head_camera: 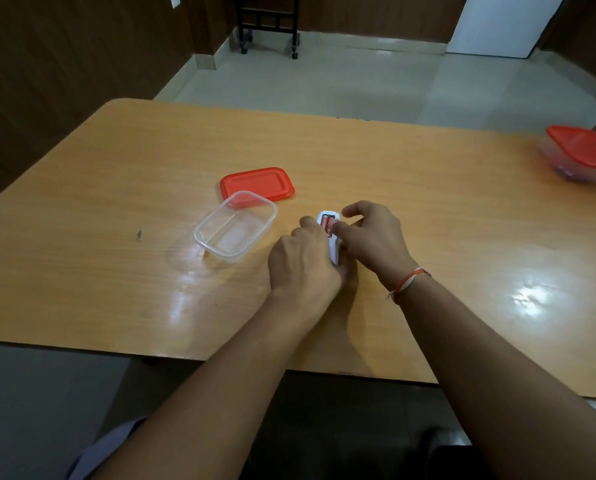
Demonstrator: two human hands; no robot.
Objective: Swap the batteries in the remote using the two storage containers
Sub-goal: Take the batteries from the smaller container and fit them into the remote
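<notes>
A white remote (334,247) lies back-up on the wooden table (116,188), its battery bay uncovered with red batteries (327,224) showing inside. My left hand (301,259) grips the remote from the left side. My right hand (372,239) rests against its right side, with a fingertip on the batteries. An empty clear container (234,227) stands without its lid to the left of the remote. Its red lid (257,183) lies flat just behind it. A second clear container with a red lid on (582,154) sits at the far right edge.
The table's near edge runs close below my forearms. Beyond the far edge is a tiled floor with a dark wheeled stand (269,22) and a white panel (504,22). A small dark mark (139,234) is on the table at left.
</notes>
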